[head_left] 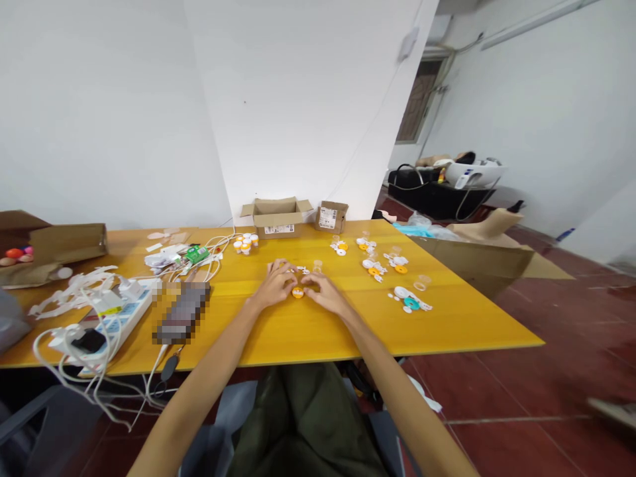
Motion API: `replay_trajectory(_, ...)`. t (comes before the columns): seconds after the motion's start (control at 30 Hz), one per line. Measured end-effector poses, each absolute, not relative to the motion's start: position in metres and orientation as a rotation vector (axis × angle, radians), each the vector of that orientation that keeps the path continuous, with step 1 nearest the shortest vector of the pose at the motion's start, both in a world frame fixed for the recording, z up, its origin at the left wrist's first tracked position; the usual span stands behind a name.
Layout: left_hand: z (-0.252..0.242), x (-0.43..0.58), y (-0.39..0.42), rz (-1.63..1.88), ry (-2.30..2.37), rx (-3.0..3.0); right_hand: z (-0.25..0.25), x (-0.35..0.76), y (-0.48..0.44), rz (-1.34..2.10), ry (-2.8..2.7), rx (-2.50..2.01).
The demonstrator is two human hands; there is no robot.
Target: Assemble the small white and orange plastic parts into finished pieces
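Note:
My left hand and my right hand are over the middle of the yellow table, on either side of a small round orange-and-white part. Fingertips of both hands are curved toward this part, close to its edges; whether they touch it is too small to tell. Small white pieces and a clear cup lie just beyond the hands. Further right are groups of white, orange and clear parts, and one group with a teal ring.
Assembled orange-and-white pieces stand at the back. Two cardboard boxes, one open and one smaller, are against the wall. A power strip, cables and a blurred dark object occupy the left. A large carton stands beyond the right edge.

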State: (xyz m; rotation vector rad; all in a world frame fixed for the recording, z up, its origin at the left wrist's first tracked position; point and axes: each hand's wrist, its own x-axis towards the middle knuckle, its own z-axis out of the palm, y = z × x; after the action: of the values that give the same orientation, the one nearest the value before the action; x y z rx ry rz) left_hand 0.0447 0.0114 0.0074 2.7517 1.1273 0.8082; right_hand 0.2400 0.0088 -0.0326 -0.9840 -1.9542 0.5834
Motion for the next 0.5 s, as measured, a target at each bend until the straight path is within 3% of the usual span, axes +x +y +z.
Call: replay_trajectory(0.5, 0.0132, 0.0453, 0.0055, 0.704, 1.054, 2.842, -0.0290, 0.2388, 0.0021, 0.456, -2.105, -1.014)
